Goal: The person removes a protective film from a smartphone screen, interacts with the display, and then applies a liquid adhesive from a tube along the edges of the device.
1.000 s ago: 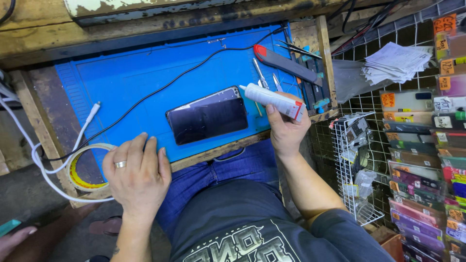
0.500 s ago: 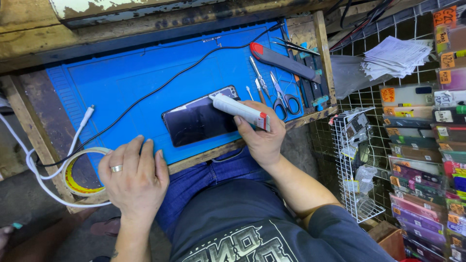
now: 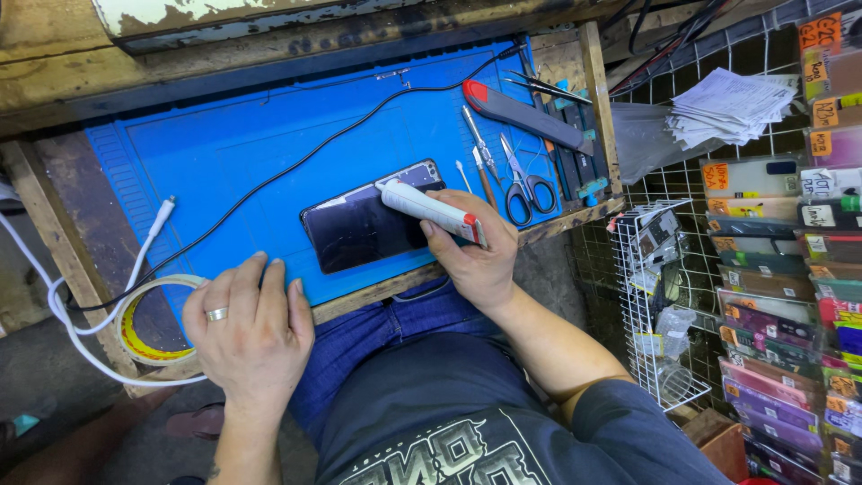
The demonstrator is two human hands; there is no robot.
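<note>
Worn wooden counter [image 3: 54,193], edges chipped, carrying a wide blue mat [image 3: 260,148] across most of its top. On the mat's middle, a dark phone [image 3: 359,229] lying flat, glass upward, tilted slightly. Thin black cable [image 3: 296,162] running diagonally over the mat from upper right down to lower left.

At the counter's near edge, left hand [image 3: 247,328] resting palm down, fingers spread and released, grasping nothing, ring on one finger; just beside it a roll of yellow tape [image 3: 135,328] and a looped white cable [image 3: 63,310].

Right hand [image 3: 476,256] clenched around a white tube [image 3: 426,208] with a red band near its rear end; nozzle end over the phone's upper right corner, contact with the glass hard to tell.

Along the mat's right side: a grey-handled tool with a red tip [image 3: 525,112], black-handled scissors [image 3: 521,184], tweezers [image 3: 543,85], a small screwdriver [image 3: 480,144].

Beyond the counter on the right, a wire rack [image 3: 660,296], a stack of papers [image 3: 727,103], rows of coloured phone cases [image 3: 781,269].
</note>
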